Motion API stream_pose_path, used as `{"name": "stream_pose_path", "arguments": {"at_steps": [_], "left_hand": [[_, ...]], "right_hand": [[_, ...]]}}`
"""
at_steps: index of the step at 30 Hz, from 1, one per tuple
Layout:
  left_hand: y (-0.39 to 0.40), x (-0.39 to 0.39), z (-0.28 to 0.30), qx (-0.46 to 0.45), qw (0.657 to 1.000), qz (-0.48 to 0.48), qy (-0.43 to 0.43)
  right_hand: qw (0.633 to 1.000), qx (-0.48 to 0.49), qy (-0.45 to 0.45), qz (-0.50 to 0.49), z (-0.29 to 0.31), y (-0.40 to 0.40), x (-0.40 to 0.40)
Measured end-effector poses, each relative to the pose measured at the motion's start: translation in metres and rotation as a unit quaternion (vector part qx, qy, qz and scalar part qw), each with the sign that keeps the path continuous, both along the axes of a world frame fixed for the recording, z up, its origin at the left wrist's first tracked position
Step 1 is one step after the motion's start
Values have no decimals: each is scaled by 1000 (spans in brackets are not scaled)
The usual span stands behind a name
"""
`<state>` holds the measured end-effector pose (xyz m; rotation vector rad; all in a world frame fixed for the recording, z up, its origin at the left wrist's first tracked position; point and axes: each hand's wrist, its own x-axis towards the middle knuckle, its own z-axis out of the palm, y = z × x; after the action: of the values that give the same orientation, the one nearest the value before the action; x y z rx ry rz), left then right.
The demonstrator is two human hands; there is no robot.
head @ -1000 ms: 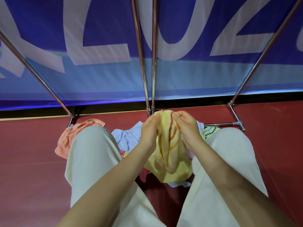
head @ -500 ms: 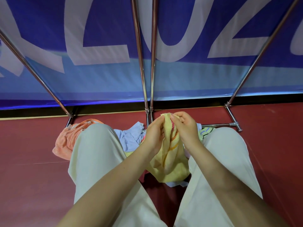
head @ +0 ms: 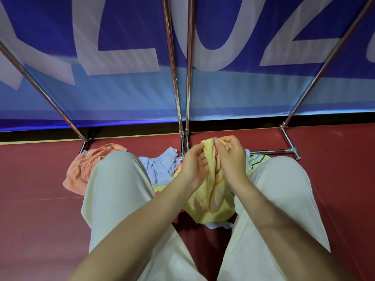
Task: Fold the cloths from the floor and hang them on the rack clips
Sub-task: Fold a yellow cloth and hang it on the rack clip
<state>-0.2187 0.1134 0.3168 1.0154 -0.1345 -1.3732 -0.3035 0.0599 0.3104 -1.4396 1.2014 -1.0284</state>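
Pinching yellow cloth (head: 213, 191) top, both hands' fingers (head: 220, 144) clamped; lower pile half-hidden.

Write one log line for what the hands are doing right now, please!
stage: folding | left hand: grip on yellow cloth | right hand: grip on its top edge | orange cloth: on floor | hung: none visible

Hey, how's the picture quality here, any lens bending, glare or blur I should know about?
Head view: wide-angle bending splays the rack poles outward like a fan; the poles carry bright glints; lighting is even, with soft shadow between the legs under the yellow cloth; both hands, left hand and right hand, look sharp.
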Motion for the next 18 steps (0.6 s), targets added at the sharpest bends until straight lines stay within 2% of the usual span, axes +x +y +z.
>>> {"name": "stream_pose_path", "arguments": {"at_steps": [10, 13, 15, 18], "left_hand": [[1, -6, 3, -56, 993, -36, -98], [0, -2, 2, -30, 990, -8, -137], [-2, 4, 4, 0, 982, 25, -188], [-2, 18, 7, 26, 950, 69, -304]], "right_hand": [[1000, -15, -17, -1, 1, 1, -1], [999, -12, -21, 38, 1, 1, 0], [996, -12, -32, 78, 2, 0, 0], [989, -22, -11, 147, -3, 1, 0]]}}
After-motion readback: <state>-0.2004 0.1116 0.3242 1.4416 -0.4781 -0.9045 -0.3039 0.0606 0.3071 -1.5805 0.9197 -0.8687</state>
